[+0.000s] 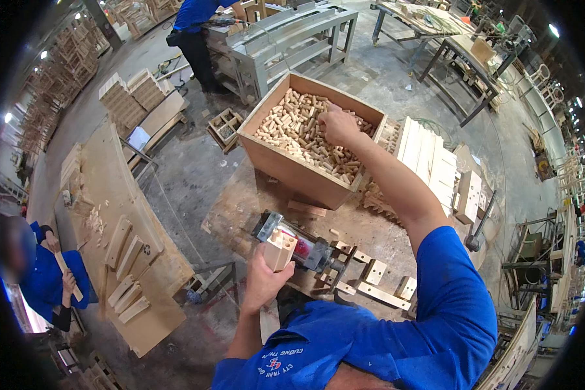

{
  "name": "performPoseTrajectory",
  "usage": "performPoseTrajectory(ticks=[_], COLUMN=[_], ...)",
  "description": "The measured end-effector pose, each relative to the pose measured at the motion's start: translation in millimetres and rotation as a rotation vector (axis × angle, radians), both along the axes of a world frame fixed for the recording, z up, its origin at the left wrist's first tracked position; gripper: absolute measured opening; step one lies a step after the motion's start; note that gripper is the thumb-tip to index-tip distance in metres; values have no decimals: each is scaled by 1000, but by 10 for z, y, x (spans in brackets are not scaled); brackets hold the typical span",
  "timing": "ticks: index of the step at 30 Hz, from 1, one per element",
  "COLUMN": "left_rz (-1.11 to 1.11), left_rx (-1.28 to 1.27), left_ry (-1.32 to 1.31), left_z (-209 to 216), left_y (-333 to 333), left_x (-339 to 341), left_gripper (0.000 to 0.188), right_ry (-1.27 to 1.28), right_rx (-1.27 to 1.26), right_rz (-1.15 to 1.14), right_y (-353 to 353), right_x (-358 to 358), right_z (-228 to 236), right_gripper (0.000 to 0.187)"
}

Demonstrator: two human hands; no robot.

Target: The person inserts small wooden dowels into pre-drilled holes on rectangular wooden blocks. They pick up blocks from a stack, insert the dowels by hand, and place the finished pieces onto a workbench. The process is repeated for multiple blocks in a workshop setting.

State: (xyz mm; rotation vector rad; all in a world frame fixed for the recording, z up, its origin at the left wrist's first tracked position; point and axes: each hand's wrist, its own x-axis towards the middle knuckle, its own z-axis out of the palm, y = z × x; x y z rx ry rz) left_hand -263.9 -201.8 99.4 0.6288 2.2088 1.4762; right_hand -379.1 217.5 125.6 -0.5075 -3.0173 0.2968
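My left hand (pixel 261 283) is wrapped round a pale wooden block (pixel 279 252) with drilled holes in its end. The block is held close to a metal vise (pixel 317 254) on the worktable. My right hand (pixel 339 125) reaches into a large wooden box (pixel 292 175), over the heap of short wooden dowels (pixel 290 130) that fills it. The fingers of that hand are drawn together and bent down among the dowels. Whatever they pinch is hidden. One loose dowel (pixel 334 232) lies on the tabletop between box and vise.
Drilled wooden pieces (pixel 374 272) lie right of the vise. Long pale boards (pixel 424 159) are stacked right of the box, near a metal bar handle (pixel 478 227). A co-worker (pixel 65 273) holds a wooden strip beside the left table (pixel 153 325); another person (pixel 198 39) stands at a grey metal frame.
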Motion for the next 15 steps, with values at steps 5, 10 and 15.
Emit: performPoseTrajectory(ticks=[5, 10, 15], left_rz=[19, -8, -4], left_rx=[-24, -33, 1], left_ry=[-7, 17, 16], left_z=[-62, 14, 49], left_y=[-47, -3, -55], left_x=[17, 21, 102], left_gripper=[52, 51, 55], right_ry=[-59, 12, 279], right_rx=[15, -61, -612], right_rz=[44, 60, 135], right_y=[-22, -22, -553], right_x=[8, 160, 841], right_z=[-73, 76, 625], right_gripper=[18, 20, 15])
